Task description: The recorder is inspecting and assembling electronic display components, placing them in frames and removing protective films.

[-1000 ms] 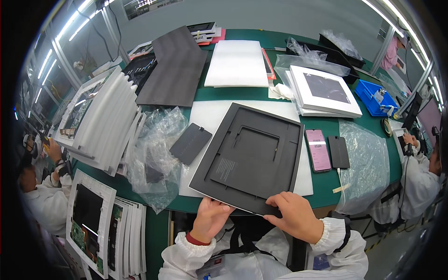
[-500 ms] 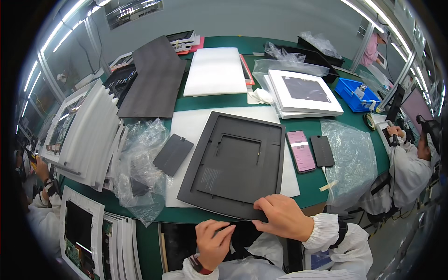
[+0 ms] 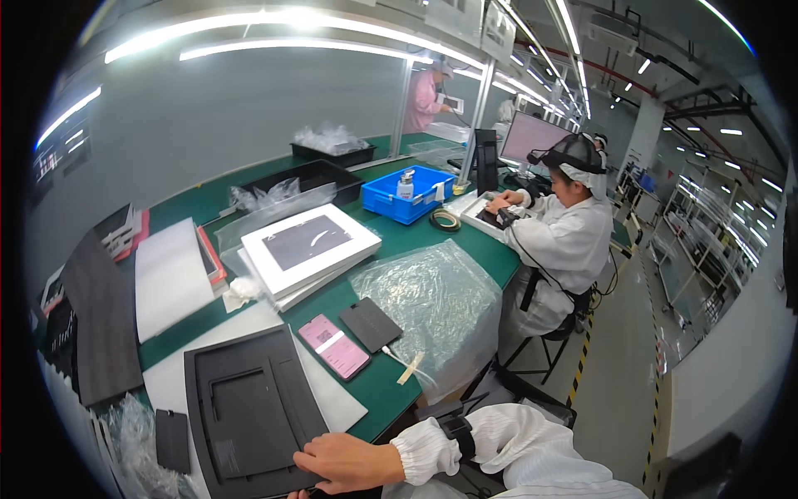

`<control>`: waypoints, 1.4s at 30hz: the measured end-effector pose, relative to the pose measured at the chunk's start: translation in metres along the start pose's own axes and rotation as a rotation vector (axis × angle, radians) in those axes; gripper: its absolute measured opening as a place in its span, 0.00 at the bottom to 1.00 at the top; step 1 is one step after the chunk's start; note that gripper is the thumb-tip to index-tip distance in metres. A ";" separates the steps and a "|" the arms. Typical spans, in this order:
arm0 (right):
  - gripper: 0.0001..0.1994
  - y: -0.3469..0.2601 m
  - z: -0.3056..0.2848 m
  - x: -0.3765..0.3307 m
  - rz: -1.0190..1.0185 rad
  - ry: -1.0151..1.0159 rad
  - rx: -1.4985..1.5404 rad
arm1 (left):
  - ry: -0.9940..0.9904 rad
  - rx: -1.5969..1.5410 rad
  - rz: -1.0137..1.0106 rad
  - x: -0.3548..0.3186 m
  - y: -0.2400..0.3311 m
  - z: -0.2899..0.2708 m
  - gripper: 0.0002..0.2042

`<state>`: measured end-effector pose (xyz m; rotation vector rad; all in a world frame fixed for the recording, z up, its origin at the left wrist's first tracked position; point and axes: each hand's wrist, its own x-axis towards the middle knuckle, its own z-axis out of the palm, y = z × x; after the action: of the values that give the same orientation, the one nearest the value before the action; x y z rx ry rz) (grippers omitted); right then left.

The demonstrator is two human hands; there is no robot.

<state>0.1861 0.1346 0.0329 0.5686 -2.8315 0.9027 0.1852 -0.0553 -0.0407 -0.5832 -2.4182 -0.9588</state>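
My right hand (image 3: 349,462) is at the near right corner of a dark grey plastic back cover (image 3: 249,407), its fingers bent over the edge. The cover lies with its recessed side up on a white foam sheet (image 3: 337,407). At the lower edge of the picture a fingertip shows beside the cover; the rest of my left hand is out of sight, so its grip is hidden. A small dark flat plate (image 3: 172,441) lies left of the cover. Right of it are a phone (image 3: 334,346) with a lit pink screen and a dark flat box (image 3: 371,324) with a white cable.
Clear plastic film (image 3: 432,299) hangs over the table edge. Beyond stand white framed panels (image 3: 312,241), a blue bin (image 3: 407,196) with a bottle, a tape roll (image 3: 445,220) and black trays (image 3: 303,179). A co-worker (image 3: 565,224) sits at the right; foam sheets (image 3: 179,274) lie left.
My view has swung to the right and up, bringing the co-worker and aisle into sight. My left hand has nearly left the picture; my right hand stays at the cover's near edge.
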 end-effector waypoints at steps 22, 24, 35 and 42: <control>0.09 0.013 0.013 0.007 -0.137 0.057 -0.115 | 0.177 -0.049 0.161 0.015 0.021 -0.012 0.03; 0.10 0.005 0.006 0.002 -0.080 -0.029 -0.159 | 0.132 -0.010 0.220 0.014 0.021 -0.014 0.03; 0.11 0.002 0.005 0.002 -0.104 0.041 -0.084 | 0.062 0.104 0.319 0.018 0.022 -0.020 0.03; 0.10 0.025 0.028 0.009 -0.104 -0.016 -0.068 | 0.057 0.070 0.396 0.013 0.019 -0.019 0.07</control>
<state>0.1680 0.1339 -0.0013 0.7097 -2.8046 0.7846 0.1907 -0.0533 -0.0113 -0.9495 -2.1615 -0.7090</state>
